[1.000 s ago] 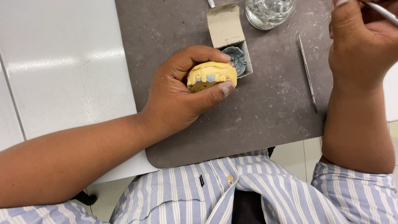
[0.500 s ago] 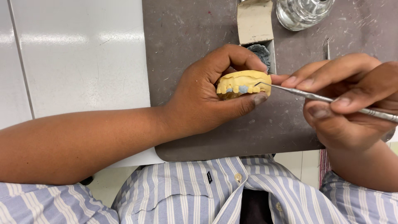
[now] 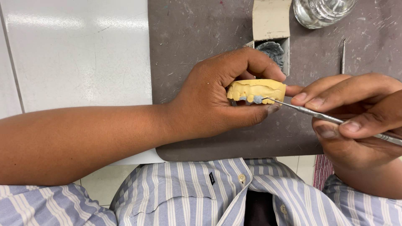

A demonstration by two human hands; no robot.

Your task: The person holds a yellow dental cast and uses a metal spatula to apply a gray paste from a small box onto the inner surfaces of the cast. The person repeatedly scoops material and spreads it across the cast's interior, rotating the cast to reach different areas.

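- In the head view, the left hand (image 3: 213, 100) is curled round a yellow dental cast (image 3: 256, 89), with the fingers arched over its top and the thumb pressed along its lower edge, so the cast is gripped firmly and held above the grey mat (image 3: 197, 37).
- The cast is a pale yellow stone block shaped as a row of teeth, with a flat smooth upper face and lumpy tooth forms along the lower front edge.
- A few of those teeth carry small patches of blue-grey wax (image 3: 254, 99), sitting low on the front of the cast just above the thumb.
- The right hand (image 3: 351, 121) is closed in a pen-like pinch on a slim metal instrument (image 3: 322, 116), the forefinger and thumb clamped on its shaft and the other fingers folded beneath.
- The instrument slants up to the left, and its fine tip touches, or all but touches, the blue-grey patch; the contact point is too small to judge for certain.
- Behind the cast on the mat stands a small open cardboard box (image 3: 271, 21) with a dark grey lump in its compartment.
- A clear glass container (image 3: 320, 11) stands at the top edge, and a second thin metal tool (image 3: 343, 56) lies on the mat near it.
- A white table surface (image 3: 75, 54) lies left of the mat, and a striped shirt (image 3: 188, 196) fills the bottom of the picture.
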